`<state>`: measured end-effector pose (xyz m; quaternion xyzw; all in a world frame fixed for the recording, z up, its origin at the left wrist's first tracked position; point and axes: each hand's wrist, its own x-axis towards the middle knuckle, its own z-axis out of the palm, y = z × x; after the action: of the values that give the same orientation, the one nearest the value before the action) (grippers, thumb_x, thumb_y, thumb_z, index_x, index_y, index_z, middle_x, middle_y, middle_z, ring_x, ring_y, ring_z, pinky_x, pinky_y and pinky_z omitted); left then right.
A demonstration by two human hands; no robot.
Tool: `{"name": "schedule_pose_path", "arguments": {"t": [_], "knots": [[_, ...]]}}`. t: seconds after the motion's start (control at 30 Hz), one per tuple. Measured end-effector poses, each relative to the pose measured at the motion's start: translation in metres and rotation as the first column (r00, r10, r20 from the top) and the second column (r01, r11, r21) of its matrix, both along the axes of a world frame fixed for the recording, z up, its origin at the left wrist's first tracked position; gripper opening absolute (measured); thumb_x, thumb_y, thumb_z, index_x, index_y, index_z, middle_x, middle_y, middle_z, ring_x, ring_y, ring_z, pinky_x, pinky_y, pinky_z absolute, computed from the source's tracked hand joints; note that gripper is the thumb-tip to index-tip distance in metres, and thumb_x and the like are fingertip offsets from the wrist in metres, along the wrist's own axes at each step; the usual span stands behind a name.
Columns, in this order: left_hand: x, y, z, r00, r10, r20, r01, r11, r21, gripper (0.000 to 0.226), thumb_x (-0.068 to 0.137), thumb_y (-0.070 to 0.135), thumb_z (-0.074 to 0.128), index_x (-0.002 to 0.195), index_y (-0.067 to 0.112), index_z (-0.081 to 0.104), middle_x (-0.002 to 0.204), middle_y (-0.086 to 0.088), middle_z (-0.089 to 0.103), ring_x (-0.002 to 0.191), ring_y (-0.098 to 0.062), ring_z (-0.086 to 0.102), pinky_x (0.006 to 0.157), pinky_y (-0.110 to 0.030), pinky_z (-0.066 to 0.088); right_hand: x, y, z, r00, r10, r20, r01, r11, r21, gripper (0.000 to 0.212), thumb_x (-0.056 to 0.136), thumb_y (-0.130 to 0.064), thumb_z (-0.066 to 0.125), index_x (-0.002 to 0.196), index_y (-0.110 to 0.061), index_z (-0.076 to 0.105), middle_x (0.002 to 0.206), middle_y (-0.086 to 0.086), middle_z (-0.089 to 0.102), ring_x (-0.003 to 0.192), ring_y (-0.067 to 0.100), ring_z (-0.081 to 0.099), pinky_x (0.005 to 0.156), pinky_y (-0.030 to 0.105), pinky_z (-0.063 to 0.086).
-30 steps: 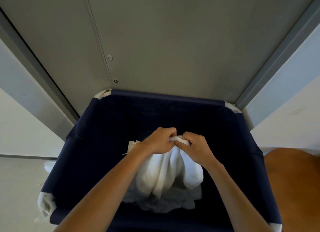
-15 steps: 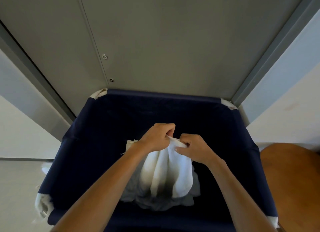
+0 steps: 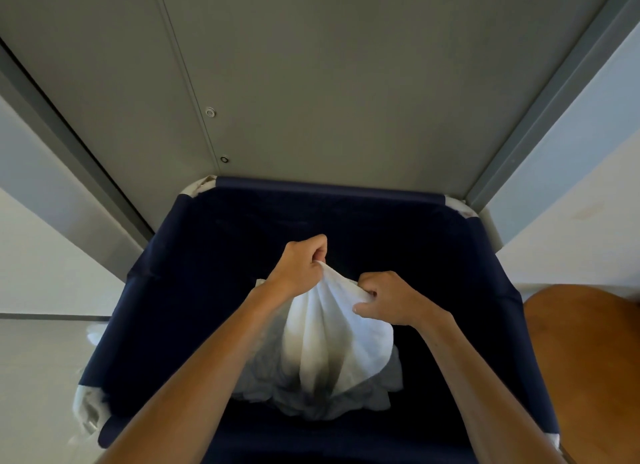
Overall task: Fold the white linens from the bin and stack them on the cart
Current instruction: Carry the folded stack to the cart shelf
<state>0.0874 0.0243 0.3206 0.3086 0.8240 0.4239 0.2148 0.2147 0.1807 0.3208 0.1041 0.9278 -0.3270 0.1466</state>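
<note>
Over the navy fabric bin [image 3: 194, 290], left hand [image 3: 298, 267] and right hand [image 3: 391, 299] each pinch a white linen's [image 3: 332, 332] top edge, lifting it.

A white linen [image 3: 334, 328] is held up over a navy bin [image 3: 180, 307] by two hands. Its top edge is pinched by the left hand [image 3: 298, 269], set higher and farther off, and gripped by the right hand [image 3: 389, 299], set lower and nearer. A short stretch of edge is drawn between them. The linen is seen hanging in folds down to a crumpled white heap [image 3: 311, 403] on the bin's bottom. A grey panel [image 3: 329, 82] is seen behind the bin, and a brown surface [image 3: 588, 366] just beside its right rim.
</note>
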Motion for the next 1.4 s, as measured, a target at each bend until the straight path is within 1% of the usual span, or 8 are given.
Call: {"name": "schedule_pose_path", "arguments": {"t": [0.17, 0.3, 0.43, 0.7, 0.93, 1.1, 1.27, 1.4], "knots": [[-0.006, -0.006, -0.002, 0.999, 0.043, 0.027, -0.041, 0.998, -0.054, 0.024, 0.071, -0.013, 0.031, 0.071, 0.01, 0.04, 0.065, -0.003, 0.041, 0.06, -0.015, 0.034, 0.054, -0.031, 0.029, 0.009, 0.009, -0.016, 0.999, -0.027, 0.047, 0.026, 1.0, 0.012, 0.024, 0.079, -0.024, 0.068, 0.065, -0.012, 0.052, 0.072, -0.01, 0.049, 0.064, 0.008, 0.047, 0.059, 0.019, 0.039], [-0.004, -0.005, -0.01, 0.989, -0.129, 0.075, 0.144, 0.952, -0.27, 0.027, 0.077, -0.005, 0.04, 0.076, 0.021, 0.048, 0.074, 0.002, 0.053, 0.064, -0.016, 0.046, 0.056, -0.031, 0.038, 0.007, 0.003, -0.009, 0.989, -0.089, -0.116, 0.087, 0.996, -0.025, 0.026, 0.082, -0.02, 0.07, 0.063, -0.014, 0.054, 0.065, -0.01, 0.048, 0.057, 0.005, 0.044, 0.053, 0.016, 0.037], [0.009, 0.003, -0.011, 0.941, -0.305, 0.143, 0.328, 0.928, -0.178, 0.012, 0.084, 0.018, 0.063, 0.091, 0.026, 0.057, 0.094, 0.008, 0.061, 0.086, -0.012, 0.058, 0.075, -0.026, 0.047, 0.0, -0.004, -0.002, 0.975, -0.121, -0.186, 0.104, 0.99, -0.098, 0.025, 0.08, -0.016, 0.072, 0.062, -0.019, 0.055, 0.066, -0.01, 0.05, 0.059, 0.005, 0.045, 0.057, 0.019, 0.038], [0.005, 0.008, -0.011, 0.982, -0.163, 0.094, 0.176, 0.971, -0.16, 0.034, 0.076, 0.005, 0.057, 0.055, 0.017, 0.034, 0.056, 0.003, 0.038, 0.055, -0.012, 0.034, 0.055, -0.03, 0.03, 0.006, 0.007, 0.006, 0.975, -0.179, -0.131, 0.163, 0.979, -0.125, 0.018, 0.083, -0.027, 0.073, 0.069, -0.023, 0.062, 0.072, -0.007, 0.059, 0.066, 0.01, 0.055, 0.065, 0.027, 0.044], [0.019, 0.017, -0.007, 0.918, -0.371, 0.138, 0.385, 0.917, -0.102, 0.019, 0.085, 0.018, 0.065, 0.102, 0.021, 0.058, 0.099, 0.017, 0.059, 0.077, 0.006, 0.055, 0.067, -0.012, 0.04, 0.012, 0.006, 0.009, 0.967, -0.142, -0.211, 0.1, 0.975, -0.2, 0.013, 0.082, -0.023, 0.075, 0.084, -0.01, 0.074, 0.076, -0.006, 0.064, 0.069, 0.005, 0.059, 0.064, 0.016, 0.045], [0.018, 0.021, -0.005, 0.901, -0.382, 0.205, 0.417, 0.891, -0.177, 0.012, 0.084, 0.012, 0.062, 0.074, 0.016, 0.056, 0.07, 0.007, 0.049, 0.066, -0.007, 0.045, 0.064, -0.023, 0.035, 0.016, 0.007, 0.015, 0.938, -0.178, -0.297, 0.099, 0.96, -0.262, 0.006, 0.079, -0.018, 0.078, 0.077, -0.013, 0.074, 0.073, -0.006, 0.063, 0.064, 0.005, 0.057, 0.059, 0.017, 0.046], [0.011, 0.019, -0.001, 0.922, -0.349, 0.169, 0.374, 0.915, -0.152, 0.024, 0.088, 0.017, 0.064, 0.069, 0.025, 0.051, 0.084, 0.003, 0.048, 0.089, -0.014, 0.047, 0.076, -0.025, 0.038, 0.018, 0.018, 0.013, 0.942, -0.204, -0.268, 0.146, 0.964, -0.222, 0.009, 0.078, -0.014, 0.077, 0.074, -0.019, 0.071, 0.074, -0.004, 0.061, 0.064, 0.011, 0.054, 0.064, 0.029, 0.047], [0.01, 0.018, 0.004, 0.927, -0.322, 0.194, 0.343, 0.935, -0.086, 0.03, 0.093, 0.016, 0.056, 0.065, 0.018, 0.047, 0.065, 0.007, 0.045, 0.061, -0.005, 0.04, 0.061, -0.019, 0.032, 0.018, 0.024, 0.009, 0.954, -0.166, -0.248, 0.126, 0.978, -0.168, 0.003, 0.084, -0.016, 0.072, 0.085, -0.015, 0.075, 0.081, -0.01, 0.065, 0.074, 0.014, 0.062, 0.074, 0.035, 0.052]]}}
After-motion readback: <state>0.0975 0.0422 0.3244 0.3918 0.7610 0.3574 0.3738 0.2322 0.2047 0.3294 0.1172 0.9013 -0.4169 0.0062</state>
